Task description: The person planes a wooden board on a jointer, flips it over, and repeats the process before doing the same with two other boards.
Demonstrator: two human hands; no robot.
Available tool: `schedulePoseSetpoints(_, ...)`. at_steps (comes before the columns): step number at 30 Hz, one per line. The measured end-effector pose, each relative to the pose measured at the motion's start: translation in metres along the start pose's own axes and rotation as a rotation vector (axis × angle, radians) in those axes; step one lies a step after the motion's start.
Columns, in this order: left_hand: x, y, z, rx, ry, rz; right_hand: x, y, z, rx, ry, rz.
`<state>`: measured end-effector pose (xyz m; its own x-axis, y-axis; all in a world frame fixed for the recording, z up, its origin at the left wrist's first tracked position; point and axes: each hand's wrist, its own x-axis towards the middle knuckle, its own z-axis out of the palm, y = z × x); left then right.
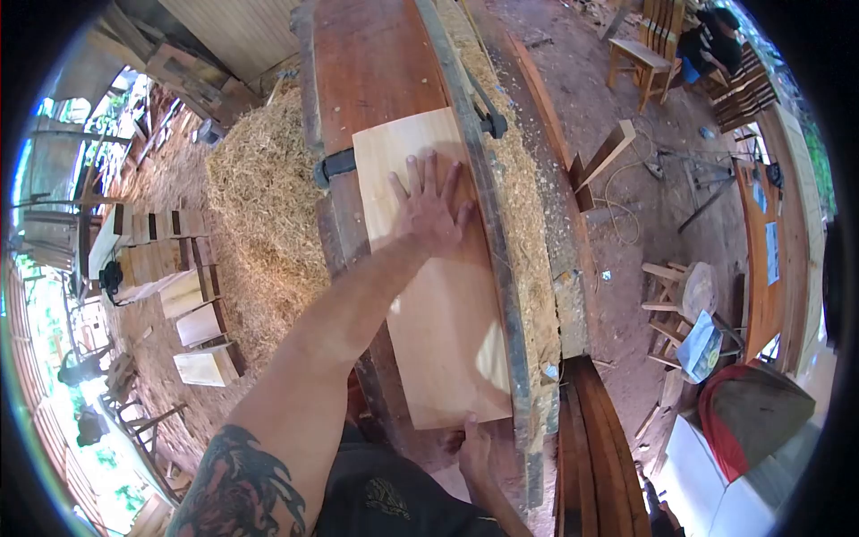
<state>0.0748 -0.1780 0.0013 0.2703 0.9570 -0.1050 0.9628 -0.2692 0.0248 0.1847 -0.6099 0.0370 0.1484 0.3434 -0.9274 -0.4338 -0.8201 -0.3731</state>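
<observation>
Pale wood board (pixel 447 313), head view: lies lengthwise on reddish counter (pixel 380 72), between dark side rails. Left hand (pixel 431 210) flat on the board's far half, fingers splayed, grip wide, nothing grasped. Right hand (pixel 476 452) at near end, thumb at the edge; cannot tell if its grip is closed. Shavings heap (pixel 268 170) left of counter.

Left glare, curved edges, perhaps blurred
</observation>
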Motion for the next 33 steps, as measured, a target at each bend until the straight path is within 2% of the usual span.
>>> schedulePoseSetpoints(5, 0.008, -0.004, 0.001, 0.004, 0.027, -0.005, 0.012, 0.009, 0.001, -0.013, 0.005, -0.015)
schedulePoseSetpoints(11, 0.014, -0.007, 0.002, -0.015, 0.051, -0.008, 0.02, 0.009, 0.009, 0.147, 0.019, 0.039)
schedulePoseSetpoints(20, 0.032, -0.016, 0.002, 0.013, 0.052, -0.008, 0.023, -0.015, 0.022, 0.07, 0.018, 0.084)
schedulePoseSetpoints(23, 0.04, -0.019, 0.003, 0.02, 0.049, -0.011, 0.032, -0.012, 0.025, 0.131, 0.007, 0.085)
schedulePoseSetpoints(33, 0.063, -0.031, -0.001, 0.008, 0.043, -0.019, 0.04, -0.03, 0.044, 0.121, -0.013, -0.015)
